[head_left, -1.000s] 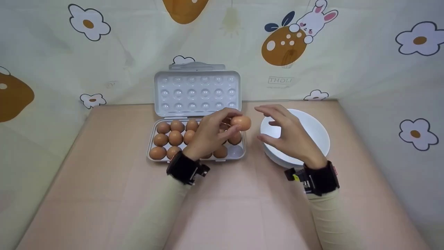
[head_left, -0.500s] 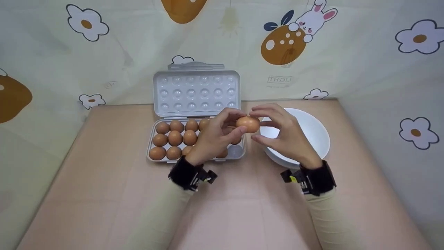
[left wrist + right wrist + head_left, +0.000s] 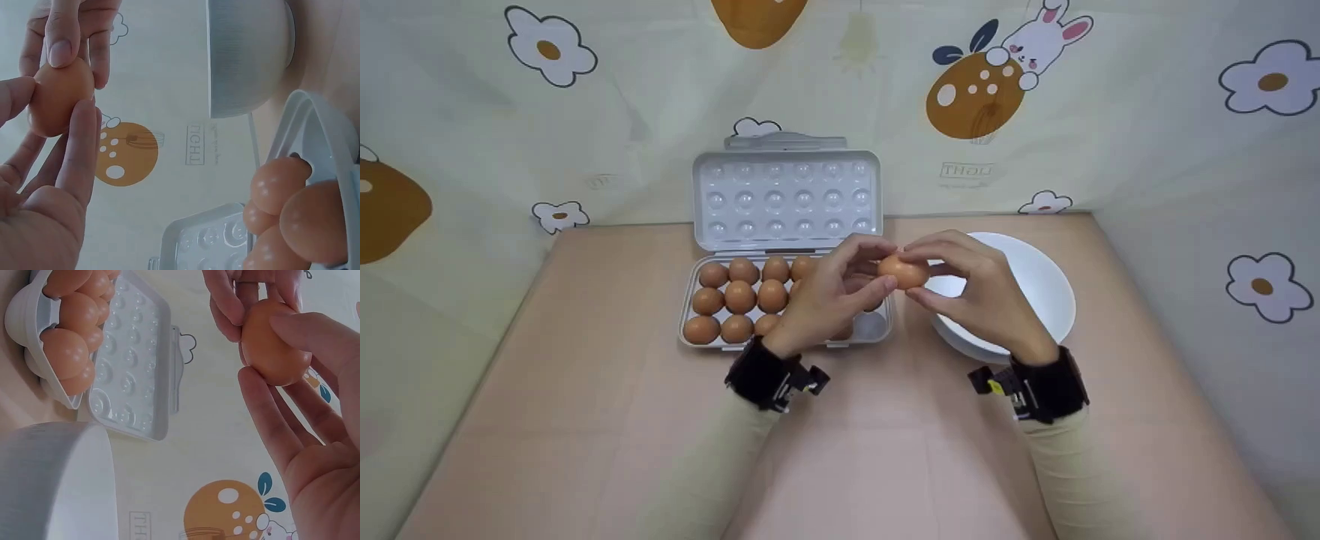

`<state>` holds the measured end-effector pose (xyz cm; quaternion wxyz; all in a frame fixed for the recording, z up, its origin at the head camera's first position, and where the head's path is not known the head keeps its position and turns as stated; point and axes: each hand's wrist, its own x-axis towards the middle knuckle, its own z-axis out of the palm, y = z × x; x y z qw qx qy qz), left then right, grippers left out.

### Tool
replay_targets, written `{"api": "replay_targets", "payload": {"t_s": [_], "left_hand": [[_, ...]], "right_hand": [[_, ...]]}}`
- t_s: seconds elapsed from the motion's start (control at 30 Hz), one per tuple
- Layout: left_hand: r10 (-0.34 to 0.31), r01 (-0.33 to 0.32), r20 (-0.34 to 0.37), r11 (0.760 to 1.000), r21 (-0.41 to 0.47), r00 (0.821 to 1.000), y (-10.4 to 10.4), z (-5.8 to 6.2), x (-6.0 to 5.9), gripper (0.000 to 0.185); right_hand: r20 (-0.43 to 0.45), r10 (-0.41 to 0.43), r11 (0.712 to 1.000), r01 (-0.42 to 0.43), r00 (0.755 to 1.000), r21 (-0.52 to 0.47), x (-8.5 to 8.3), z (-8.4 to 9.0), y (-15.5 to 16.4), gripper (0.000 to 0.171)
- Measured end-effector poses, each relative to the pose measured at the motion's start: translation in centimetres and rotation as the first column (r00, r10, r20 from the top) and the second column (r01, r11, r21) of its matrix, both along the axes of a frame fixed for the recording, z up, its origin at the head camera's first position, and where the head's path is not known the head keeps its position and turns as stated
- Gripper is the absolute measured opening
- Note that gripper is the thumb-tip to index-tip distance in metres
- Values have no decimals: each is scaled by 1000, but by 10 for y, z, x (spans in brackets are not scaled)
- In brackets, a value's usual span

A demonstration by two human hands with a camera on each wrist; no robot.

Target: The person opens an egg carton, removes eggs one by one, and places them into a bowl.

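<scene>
Egg (image 3: 902,271) up in the air, between the carton (image 3: 784,309) and the white bowl (image 3: 1035,289), pinched from both sides: left hand (image 3: 831,296) fingertips on one end, right hand (image 3: 986,296) fingertips on the other. Light, smooth, thin-shelled, probably best cradled around its middle, not squeezed. The left hand hides several carton cups, so I can't tell how many are filled.
</scene>
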<state>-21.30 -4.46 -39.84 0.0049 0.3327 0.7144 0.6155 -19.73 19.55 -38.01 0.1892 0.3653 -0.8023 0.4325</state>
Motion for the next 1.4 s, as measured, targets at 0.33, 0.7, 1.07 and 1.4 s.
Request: {"api": "replay_targets", "payload": {"t_s": [0.33,0.7,1.07,1.4], "left_hand": [[147,-227,-260,924,-308,954,-20,-1,-7,33],[68,-236,-299,787,-570,952,-37,-17,-4,28],[29,-239,-335,759,-606,942,-52,-28,-4,27],[33,-233,-300,712,-662,953,-51,-37,-3,31]], "right_hand": [[-56,-210,963,216,976,162,-5,8,47,42],[-21,-354,875,339,935,345,-15,1,91,40],[72,-362,770,255,929,585,-32,10,96,30],[197,-287,675,52,938,736,-54,4,82,33]]}}
